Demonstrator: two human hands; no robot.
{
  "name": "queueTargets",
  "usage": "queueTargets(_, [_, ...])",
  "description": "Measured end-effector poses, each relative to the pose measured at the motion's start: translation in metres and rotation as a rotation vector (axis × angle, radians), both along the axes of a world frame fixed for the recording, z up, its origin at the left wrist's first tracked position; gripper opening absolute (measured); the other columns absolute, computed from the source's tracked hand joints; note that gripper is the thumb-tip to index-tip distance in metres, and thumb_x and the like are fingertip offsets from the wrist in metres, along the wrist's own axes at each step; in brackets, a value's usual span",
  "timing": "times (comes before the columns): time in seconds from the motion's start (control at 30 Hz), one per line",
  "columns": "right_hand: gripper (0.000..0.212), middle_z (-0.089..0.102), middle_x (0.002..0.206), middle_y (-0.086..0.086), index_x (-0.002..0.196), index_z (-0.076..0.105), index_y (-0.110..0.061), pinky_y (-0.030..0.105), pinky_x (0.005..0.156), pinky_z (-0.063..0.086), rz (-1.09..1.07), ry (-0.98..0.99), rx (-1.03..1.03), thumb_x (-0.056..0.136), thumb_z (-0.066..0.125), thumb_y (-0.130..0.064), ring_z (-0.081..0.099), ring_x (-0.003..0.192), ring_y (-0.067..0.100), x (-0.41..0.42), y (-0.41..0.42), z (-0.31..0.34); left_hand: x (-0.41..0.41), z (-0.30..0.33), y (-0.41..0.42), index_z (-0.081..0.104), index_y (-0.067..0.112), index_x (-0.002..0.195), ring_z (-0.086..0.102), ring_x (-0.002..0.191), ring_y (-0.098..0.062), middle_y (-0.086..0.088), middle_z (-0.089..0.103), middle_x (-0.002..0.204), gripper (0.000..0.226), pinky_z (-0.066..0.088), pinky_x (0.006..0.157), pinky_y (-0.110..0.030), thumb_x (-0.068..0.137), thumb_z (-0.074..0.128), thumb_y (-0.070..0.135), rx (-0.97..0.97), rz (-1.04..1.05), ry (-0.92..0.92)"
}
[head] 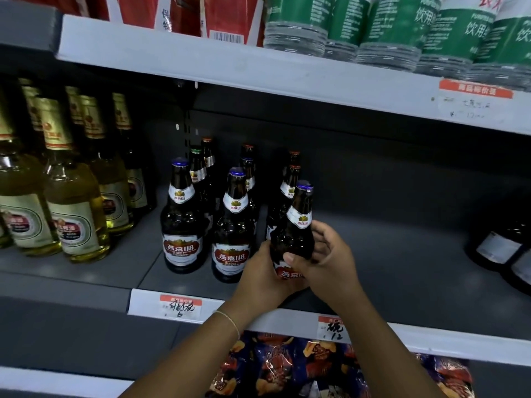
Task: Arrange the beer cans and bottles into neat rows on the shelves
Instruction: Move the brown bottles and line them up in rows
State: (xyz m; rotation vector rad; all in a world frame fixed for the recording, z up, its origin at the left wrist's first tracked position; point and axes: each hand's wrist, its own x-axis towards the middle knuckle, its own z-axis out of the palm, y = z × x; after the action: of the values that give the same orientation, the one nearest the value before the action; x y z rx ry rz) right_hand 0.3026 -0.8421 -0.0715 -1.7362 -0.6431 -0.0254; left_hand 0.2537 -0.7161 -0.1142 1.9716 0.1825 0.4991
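A dark brown beer bottle (297, 225) with a blue cap and a red label stands tilted a little to the right at the front of the middle shelf (402, 268). My left hand (263, 275) grips its lower body from the left. My right hand (327, 257) grips it from the right, thumb across the front. Left of it, two matching bottles (182, 222) (234, 228) stand at the front, with several more dark bottles (248, 168) lined up behind them.
Yellow-green glass bottles (74, 208) crowd the shelf's left part. Two dark bottles (500, 248) sit at the right edge. The upper shelf holds green-labelled water packs (388, 27) and red cartons (186, 12). Snack bags (301, 366) lie on the shelf below.
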Motion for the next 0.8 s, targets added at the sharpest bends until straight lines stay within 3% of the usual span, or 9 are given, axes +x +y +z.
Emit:
queueTargets(0.13, [0.065,0.066,0.108,-0.016,0.113,0.053,-0.037,0.009,0.077,0.051,0.001,-0.029,-0.005,0.072,0.082,0.002,0.064,0.095,-0.011,0.001,0.000,-0.003,0.001,-0.004,-0.001,0.047,0.027,0.124,0.060,0.094,0.006,0.019,0.063,0.107,0.075,0.043,0.072,-0.001,0.062,0.089,0.037,0.010,0.014,-0.026])
queueTargets(0.37, [0.069,0.067,0.116,-0.016,0.117,0.052,-0.045,0.021,0.093,0.051,0.011,-0.046,-0.021,0.071,0.085,-0.008,0.063,0.107,-0.003,0.010,0.001,-0.011,-0.006,-0.016,0.002,0.051,0.021,0.127,0.062,0.099,0.002,0.012,0.066,0.110,0.063,0.047,0.081,-0.006,0.073,0.082,0.031,0.082,0.023,-0.065])
queueTargets(0.5, [0.066,0.067,0.119,-0.012,0.117,0.054,-0.040,0.025,0.097,0.052,0.050,0.028,0.036,0.070,0.086,-0.007,0.063,0.111,0.000,0.012,-0.003,-0.019,-0.014,-0.025,0.003,0.051,0.019,0.131,0.058,0.107,0.000,0.010,0.064,0.116,0.060,0.037,0.088,0.000,0.078,0.077,0.022,0.204,0.043,-0.104])
queueTargets(0.67, [0.073,0.064,0.130,-0.003,0.136,0.049,-0.020,0.039,0.106,0.047,0.146,0.113,0.050,0.070,0.081,-0.015,0.058,0.124,0.011,0.014,-0.012,-0.033,-0.020,-0.019,0.003,0.057,0.015,0.128,0.047,0.105,0.013,0.016,0.058,0.111,0.052,0.031,0.085,0.006,0.081,0.076,0.017,0.214,0.071,-0.171])
queueTargets(0.8, [0.074,0.063,0.132,-0.001,0.144,0.040,-0.024,0.040,0.106,0.047,0.195,0.113,-0.005,0.080,0.075,-0.014,0.058,0.125,0.015,0.016,-0.016,-0.040,-0.022,-0.021,0.004,0.056,0.006,0.131,0.035,0.108,0.018,0.016,0.051,0.111,0.053,0.025,0.086,0.010,0.082,0.075,0.011,0.233,0.087,-0.198])
